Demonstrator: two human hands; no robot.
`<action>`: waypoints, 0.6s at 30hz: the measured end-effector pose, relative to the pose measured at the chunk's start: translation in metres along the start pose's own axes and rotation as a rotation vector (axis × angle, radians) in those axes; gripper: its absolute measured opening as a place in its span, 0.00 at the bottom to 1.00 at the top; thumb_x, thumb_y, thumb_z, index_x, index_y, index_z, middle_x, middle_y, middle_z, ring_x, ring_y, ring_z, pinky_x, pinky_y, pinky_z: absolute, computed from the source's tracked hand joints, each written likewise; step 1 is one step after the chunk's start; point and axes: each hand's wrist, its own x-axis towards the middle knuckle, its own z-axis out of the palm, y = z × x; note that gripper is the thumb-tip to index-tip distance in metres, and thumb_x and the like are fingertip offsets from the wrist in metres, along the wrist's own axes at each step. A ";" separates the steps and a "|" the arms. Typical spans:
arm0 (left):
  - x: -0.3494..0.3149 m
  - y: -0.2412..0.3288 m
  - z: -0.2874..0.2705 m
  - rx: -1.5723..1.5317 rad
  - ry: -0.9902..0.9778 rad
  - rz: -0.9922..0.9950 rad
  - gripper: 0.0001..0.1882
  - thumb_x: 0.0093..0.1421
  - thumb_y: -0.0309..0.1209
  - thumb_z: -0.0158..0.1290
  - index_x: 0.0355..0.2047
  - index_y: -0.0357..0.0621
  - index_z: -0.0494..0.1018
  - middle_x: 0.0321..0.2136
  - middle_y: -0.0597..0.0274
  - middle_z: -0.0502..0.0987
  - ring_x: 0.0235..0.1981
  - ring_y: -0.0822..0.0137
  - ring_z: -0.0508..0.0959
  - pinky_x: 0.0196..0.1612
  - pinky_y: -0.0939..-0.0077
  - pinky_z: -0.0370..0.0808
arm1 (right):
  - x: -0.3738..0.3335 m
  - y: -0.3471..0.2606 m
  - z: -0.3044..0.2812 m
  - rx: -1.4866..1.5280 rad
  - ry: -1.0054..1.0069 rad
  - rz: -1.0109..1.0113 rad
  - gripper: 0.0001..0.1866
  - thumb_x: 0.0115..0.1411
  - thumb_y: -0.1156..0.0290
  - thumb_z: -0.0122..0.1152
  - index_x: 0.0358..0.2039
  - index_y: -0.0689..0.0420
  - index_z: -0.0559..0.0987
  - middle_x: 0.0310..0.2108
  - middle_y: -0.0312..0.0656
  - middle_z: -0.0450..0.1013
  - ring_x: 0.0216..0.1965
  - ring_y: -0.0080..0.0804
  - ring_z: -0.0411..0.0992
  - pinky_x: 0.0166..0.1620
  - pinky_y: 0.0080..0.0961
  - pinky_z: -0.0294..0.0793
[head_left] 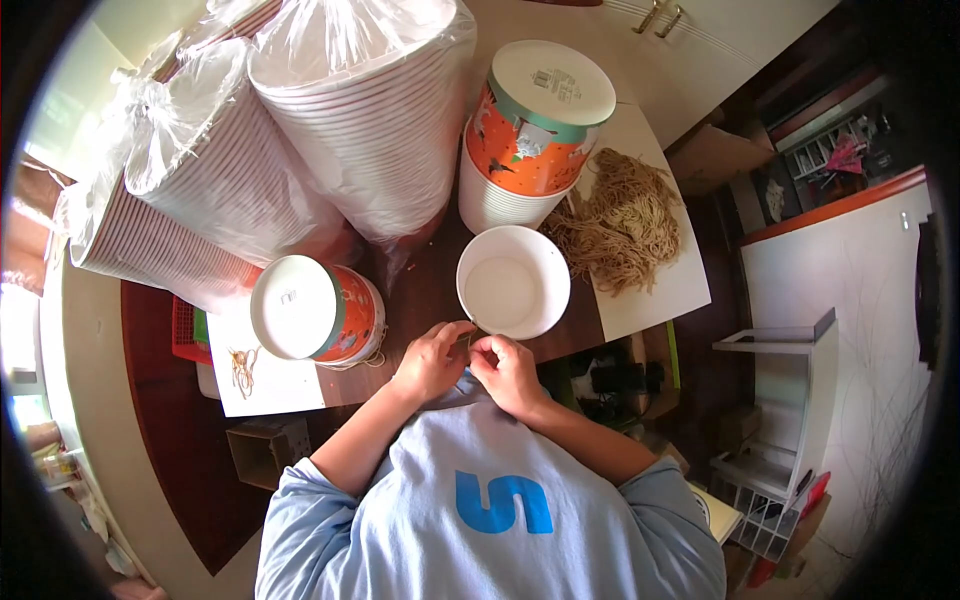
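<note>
A white paper bucket [513, 283] stands in front of me on the brown table, its mouth facing up and its inside bare. At its near rim my left hand [436, 358] and my right hand [506, 369] are close together, fingertips pinched. A thin tan cord [468, 338] shows between them; its ends are hidden by my fingers. To the right lies a tangled heap of tan cords [630, 222]. At the left, an orange-printed bucket [358, 312] rests with its white base towards me, and a cord hangs by its rim.
Tall stacks of white buckets in clear plastic [370, 120] fill the far left. An orange bucket with a green band [530, 140] sits upside down on a white stack behind the open bucket. Loose cords [243, 370] lie at the left edge. A white shelf rack [775, 400] stands at right.
</note>
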 end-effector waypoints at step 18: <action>-0.010 -0.004 0.020 -0.833 -0.101 -0.741 0.09 0.58 0.31 0.55 0.35 0.38 0.77 0.29 0.67 0.80 0.25 0.79 0.73 0.29 0.83 0.70 | 0.003 0.021 0.002 -0.352 0.153 -0.261 0.03 0.55 0.74 0.56 0.29 0.59 0.72 0.23 0.47 0.72 0.22 0.39 0.74 0.24 0.31 0.72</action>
